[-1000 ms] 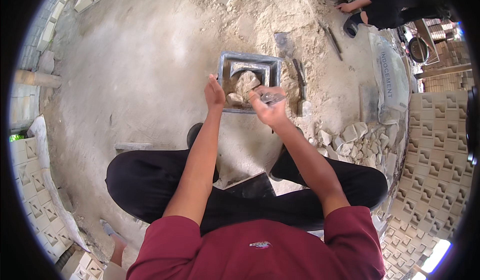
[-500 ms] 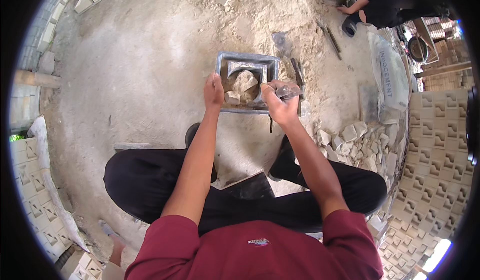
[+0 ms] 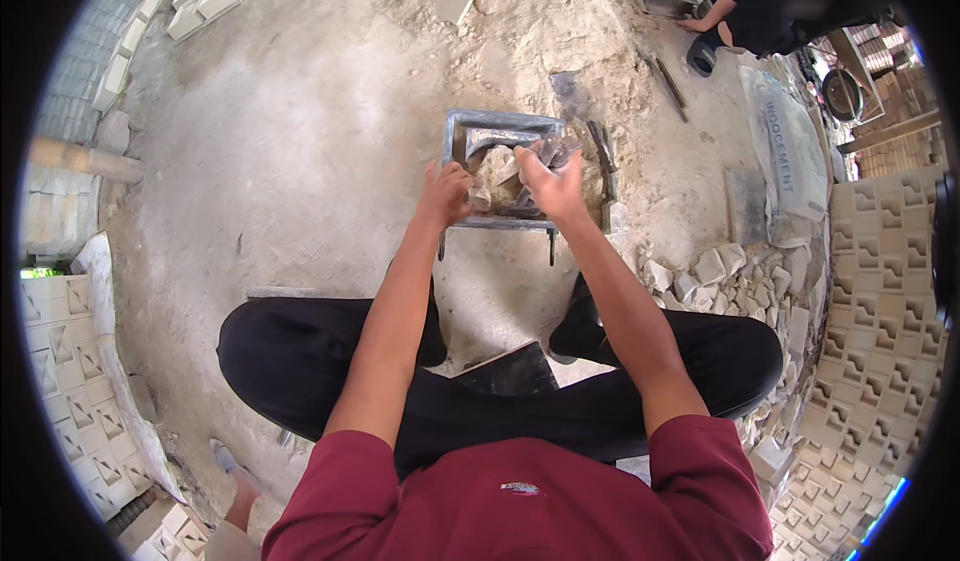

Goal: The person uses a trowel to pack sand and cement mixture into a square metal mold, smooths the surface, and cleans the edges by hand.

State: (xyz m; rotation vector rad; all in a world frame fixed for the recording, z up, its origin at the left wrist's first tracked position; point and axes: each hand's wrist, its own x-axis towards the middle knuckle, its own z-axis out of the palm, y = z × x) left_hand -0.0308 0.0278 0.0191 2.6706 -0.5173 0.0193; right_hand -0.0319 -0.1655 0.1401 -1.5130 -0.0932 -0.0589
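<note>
A rectangular grey metal mould (image 3: pixel 505 118) lies on the dusty floor in front of me, with a curved metal insert inside. A large pale lump (image 3: pixel 496 173) sits in it. My left hand (image 3: pixel 446 195) is at the mould's left side, fingers curled on a smaller pale chunk (image 3: pixel 481 200). My right hand (image 3: pixel 554 185) is closed round a grey tool with a thick, dusty handle (image 3: pixel 558 149), held over the mould's right part. The tool's lower end, beside the lump, is partly hidden by my hand and looks like a trowel blade.
Loose pale powder (image 3: pixel 545 21) is heaped beyond the mould. A dark bar (image 3: pixel 603 151) lies to its right. Broken pale pieces (image 3: pixel 710 276) pile up near my right knee. A white sack (image 3: pixel 785 146) and stacked patterned blocks (image 3: pixel 870 291) stand right. Another person's hand (image 3: pixel 692 25) is at upper right.
My left hand has gone from resting flat along the mould's left rim to curling over the small chunk. The right hand has moved slightly up and left with the tool.
</note>
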